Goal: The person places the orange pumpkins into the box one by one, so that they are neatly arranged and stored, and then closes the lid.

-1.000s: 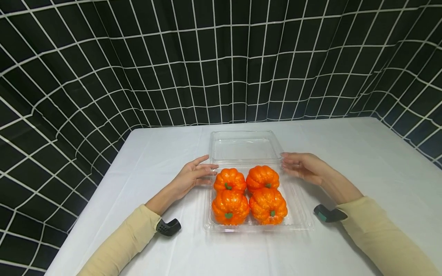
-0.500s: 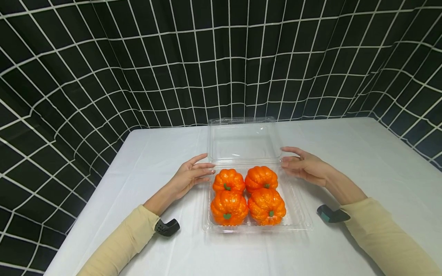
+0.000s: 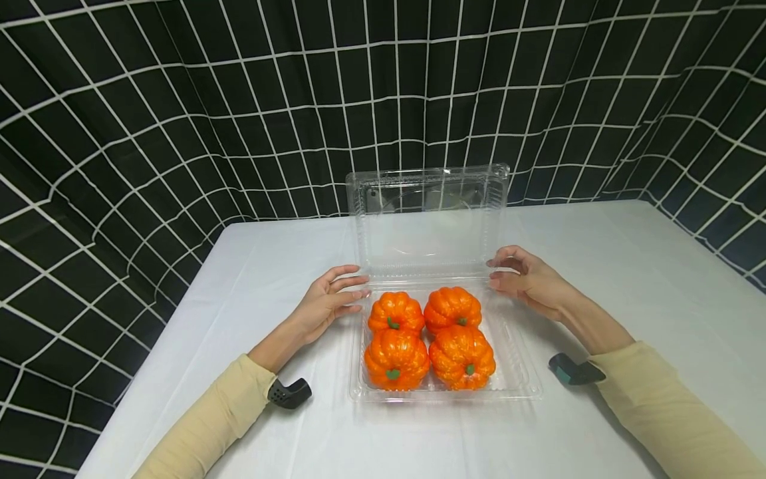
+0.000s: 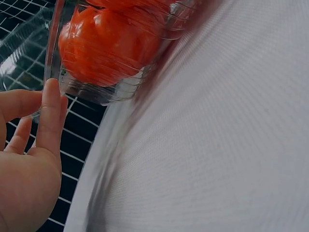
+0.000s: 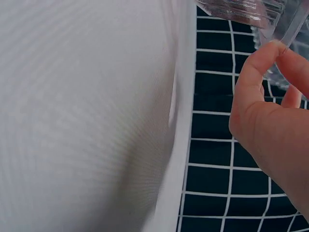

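A clear plastic clamshell container (image 3: 520,382) lies on the table, holding several orange toy pumpkins (image 3: 397,359) with green stems. Its hinged lid (image 3: 427,233) stands raised at the back, tilted away from the pumpkins. At the left end of the hinge, my left hand (image 3: 323,303) keeps its fingers fairly straight, fingertips right at the rim. My right hand (image 3: 532,283) has bent fingers, with thumb and fingertip pinching the container's edge at the hinge's right end. The right wrist view shows these fingertips (image 5: 273,48) meeting at the plastic rim.
A white cloth covers the table (image 3: 281,259). Behind and beside it hangs a black curtain (image 3: 299,100) with a white grid. Dark wrist devices (image 3: 290,394) sit at both sleeve cuffs.
The lid has swung up from lying low behind the container to standing raised. Both hands stay near the hinge, and the right fingers have shifted slightly upward. The pumpkins have not moved.
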`<state>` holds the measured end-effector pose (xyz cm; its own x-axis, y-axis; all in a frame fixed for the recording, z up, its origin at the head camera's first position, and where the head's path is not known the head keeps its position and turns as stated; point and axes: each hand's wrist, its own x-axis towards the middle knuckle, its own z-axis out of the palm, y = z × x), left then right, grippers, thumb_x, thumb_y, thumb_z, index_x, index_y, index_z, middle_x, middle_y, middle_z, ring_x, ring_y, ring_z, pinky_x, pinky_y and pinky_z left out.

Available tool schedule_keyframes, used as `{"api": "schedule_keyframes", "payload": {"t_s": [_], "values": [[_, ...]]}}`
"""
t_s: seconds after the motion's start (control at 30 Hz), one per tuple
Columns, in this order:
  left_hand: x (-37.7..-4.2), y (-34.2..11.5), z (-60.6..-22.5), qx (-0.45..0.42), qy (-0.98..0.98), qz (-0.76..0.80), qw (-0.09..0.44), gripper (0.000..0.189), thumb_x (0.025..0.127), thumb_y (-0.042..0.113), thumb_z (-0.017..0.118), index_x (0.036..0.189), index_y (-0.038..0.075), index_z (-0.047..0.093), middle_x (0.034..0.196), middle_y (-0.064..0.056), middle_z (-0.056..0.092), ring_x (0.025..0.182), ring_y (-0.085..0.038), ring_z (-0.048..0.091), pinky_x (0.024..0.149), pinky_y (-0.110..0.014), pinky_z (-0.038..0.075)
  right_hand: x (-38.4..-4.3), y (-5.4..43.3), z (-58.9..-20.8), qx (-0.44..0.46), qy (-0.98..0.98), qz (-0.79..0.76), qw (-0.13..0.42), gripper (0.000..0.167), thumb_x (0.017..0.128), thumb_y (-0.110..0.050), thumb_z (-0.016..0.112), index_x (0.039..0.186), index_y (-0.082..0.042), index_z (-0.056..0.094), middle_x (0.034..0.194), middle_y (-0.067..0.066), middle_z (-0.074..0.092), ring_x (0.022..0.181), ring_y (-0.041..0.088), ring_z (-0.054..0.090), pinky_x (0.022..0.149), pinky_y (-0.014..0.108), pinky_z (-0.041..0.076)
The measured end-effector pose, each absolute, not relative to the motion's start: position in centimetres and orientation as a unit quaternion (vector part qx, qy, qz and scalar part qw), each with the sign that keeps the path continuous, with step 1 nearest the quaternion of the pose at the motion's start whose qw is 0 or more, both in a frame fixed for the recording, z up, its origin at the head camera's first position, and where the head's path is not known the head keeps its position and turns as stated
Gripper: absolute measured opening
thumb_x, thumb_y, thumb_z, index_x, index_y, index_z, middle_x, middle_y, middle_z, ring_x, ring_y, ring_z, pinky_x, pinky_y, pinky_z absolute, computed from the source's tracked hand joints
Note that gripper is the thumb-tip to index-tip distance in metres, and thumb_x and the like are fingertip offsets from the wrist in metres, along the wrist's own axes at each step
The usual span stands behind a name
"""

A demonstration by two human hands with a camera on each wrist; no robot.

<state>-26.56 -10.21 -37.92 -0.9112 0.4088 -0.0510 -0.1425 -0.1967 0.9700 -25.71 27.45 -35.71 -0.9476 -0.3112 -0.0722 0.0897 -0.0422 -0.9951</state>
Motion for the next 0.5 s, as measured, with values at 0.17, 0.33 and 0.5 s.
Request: {"api": "schedule_keyframes", "payload": {"t_s": [0.17, 0.33, 0.5], "values": [[-26.66, -10.32, -38.26, 0.112, 0.6, 0.772, 0.178, 0.041, 0.093, -0.005, 0.054, 0.131, -0.002, 0.042, 0.132, -0.02, 0.05, 0.105, -0.02, 0.062, 0.079, -0.029, 0.054, -25.61, 27.39, -35.68, -0.086, 0.674, -0.722, 0.131, 0.028, 0.085, 0.011, 0.063, 0.095, -0.013, 0.053, 0.117, 0.009, 0.047, 0.103, 0.02, 0.053, 0.084, 0.027, 0.051], [-26.72, -10.44, -38.4, 0.113, 0.586, 0.782, 0.182, 0.017, 0.098, 0.002, 0.046, 0.11, 0.006, 0.057, 0.118, -0.01, 0.059, 0.105, -0.021, 0.062, 0.085, -0.034, 0.053, -25.61, 27.61, -35.72, -0.083, 0.682, -0.715, 0.13, 0.026, 0.085, 0.011, 0.062, 0.088, -0.015, 0.062, 0.108, 0.004, 0.057, 0.096, 0.016, 0.059, 0.083, 0.025, 0.052], [-26.68, -10.46, -38.23, 0.124, 0.589, 0.777, 0.183, 0.022, 0.101, 0.015, 0.041, 0.103, 0.009, 0.061, 0.113, -0.007, 0.061, 0.108, -0.024, 0.061, 0.089, -0.039, 0.051, -25.58, 28.25, -35.57, -0.069, 0.683, -0.713, 0.144, 0.023, 0.091, 0.006, 0.056, 0.098, -0.012, 0.068, 0.104, 0.003, 0.066, 0.095, 0.016, 0.064, 0.083, 0.03, 0.053]]}}
